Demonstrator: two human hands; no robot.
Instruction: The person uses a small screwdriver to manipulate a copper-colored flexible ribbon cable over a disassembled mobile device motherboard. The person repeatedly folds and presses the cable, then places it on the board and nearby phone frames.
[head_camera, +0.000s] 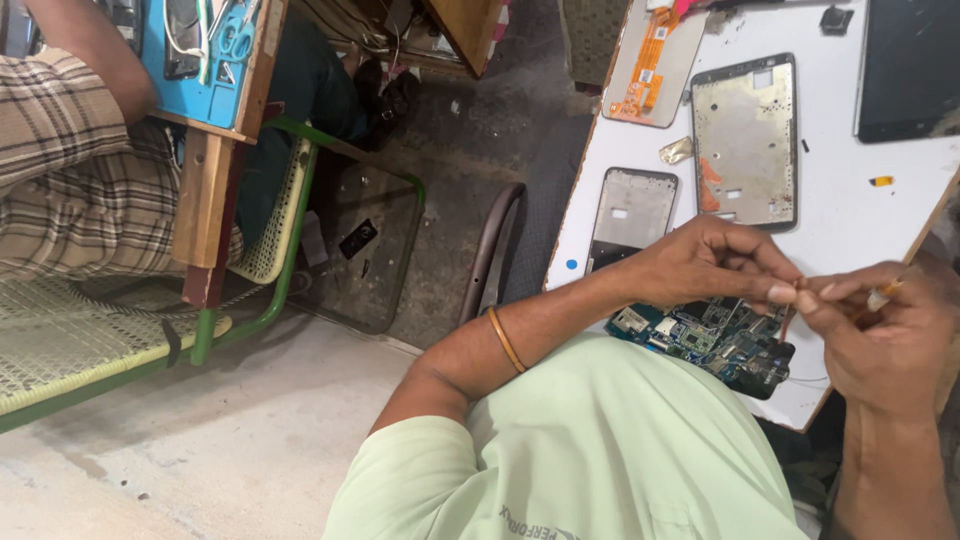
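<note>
My left hand (715, 265) and my right hand (885, 335) meet fingertip to fingertip above the near edge of a white table (850, 215). Between the pinched fingers is a small thin brownish strip (788, 310), held by both hands. My right hand also grips a slim tool with a pale tip (880, 293). Just under the hands lies a blue-green phone circuit board (715, 340). A gold bangle (506, 340) circles my left wrist.
On the table lie a metal phone mid-frame (745, 140), a smaller dark-rimmed frame (630, 215), a panel with an orange flex cable (650, 65) and a black screen (905, 70). A person in a checked shirt (70, 150) sits left beside a green bench (120, 340) and a blue work mat (205, 50).
</note>
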